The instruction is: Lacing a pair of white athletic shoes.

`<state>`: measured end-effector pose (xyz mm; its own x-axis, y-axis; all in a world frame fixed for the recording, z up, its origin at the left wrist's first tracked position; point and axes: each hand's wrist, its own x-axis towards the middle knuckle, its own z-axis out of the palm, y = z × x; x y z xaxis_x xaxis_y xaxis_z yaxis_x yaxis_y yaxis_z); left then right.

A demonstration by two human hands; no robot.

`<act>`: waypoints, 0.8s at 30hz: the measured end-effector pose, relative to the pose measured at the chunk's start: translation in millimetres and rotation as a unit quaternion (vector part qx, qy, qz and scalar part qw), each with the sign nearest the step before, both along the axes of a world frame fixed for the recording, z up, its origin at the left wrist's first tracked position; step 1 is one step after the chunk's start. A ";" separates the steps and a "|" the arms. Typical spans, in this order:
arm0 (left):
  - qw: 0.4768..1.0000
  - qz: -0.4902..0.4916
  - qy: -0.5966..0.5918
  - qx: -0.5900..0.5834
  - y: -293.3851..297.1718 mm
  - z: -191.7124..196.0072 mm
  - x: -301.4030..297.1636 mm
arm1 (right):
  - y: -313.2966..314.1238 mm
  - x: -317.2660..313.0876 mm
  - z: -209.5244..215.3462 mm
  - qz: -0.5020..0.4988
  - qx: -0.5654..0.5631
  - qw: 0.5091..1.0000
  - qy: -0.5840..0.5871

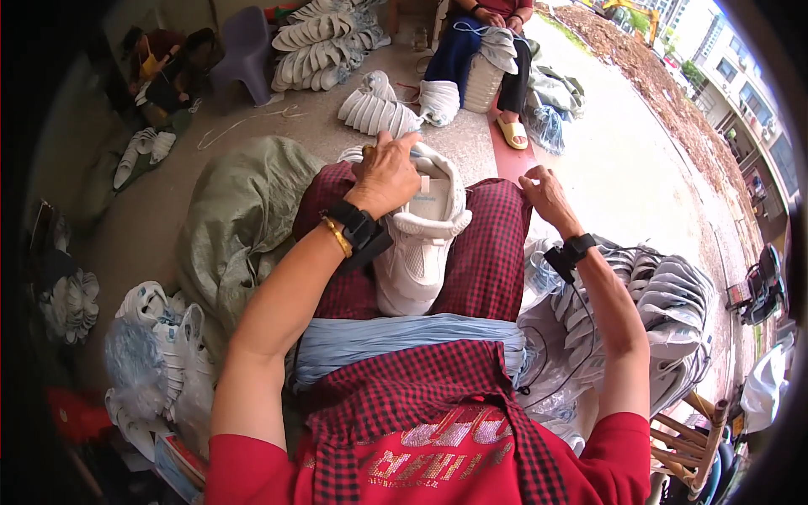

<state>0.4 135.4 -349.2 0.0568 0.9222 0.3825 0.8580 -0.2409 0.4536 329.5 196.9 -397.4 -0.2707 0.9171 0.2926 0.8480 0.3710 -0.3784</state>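
A white sneaker [412,273] rests on my lap between my thighs, its padded opening facing up and away from me. My left hand [387,175] is at the far left of the sneaker, its bent fingers gripping the upper's edge. To the right of the sneaker, my right hand [547,200] is raised over my right knee with thumb and fingers drawn together. Whatever is pinched there, if anything, is too small to make out. A bundle of light blue shoelaces [404,343] lies across my lap, over the red-and-black checked apron [379,391].
Stacked shoe uppers [673,303] stand at my right, bagged ones [160,353] at my left. A green sack [244,219] slumps beside my left leg. Ahead, a seated person [497,50] handles a shoe upper over a pale basket [482,82]; more uppers [379,109] lie on the floor.
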 end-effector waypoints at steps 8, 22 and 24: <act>0.999 -0.018 0.010 0.044 -23.8 0.5 12.1 | -89.3 -43.7 -19.2 0.007 0.007 0.972 0.235; 0.985 -0.153 -0.073 -0.014 10.0 -10.8 -34.3 | -164.1 -12.2 17.5 0.097 -0.069 0.993 0.011; 0.989 -0.127 -0.045 0.057 -4.3 -7.1 -29.1 | -145.1 -23.9 48.2 0.132 0.034 0.990 -0.037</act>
<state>-28.7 131.2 -356.3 0.2418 0.8336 0.4967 0.7203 -0.4972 0.4837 305.6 51.9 -349.2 -0.5215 0.7904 0.3215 0.7420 0.6061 -0.2866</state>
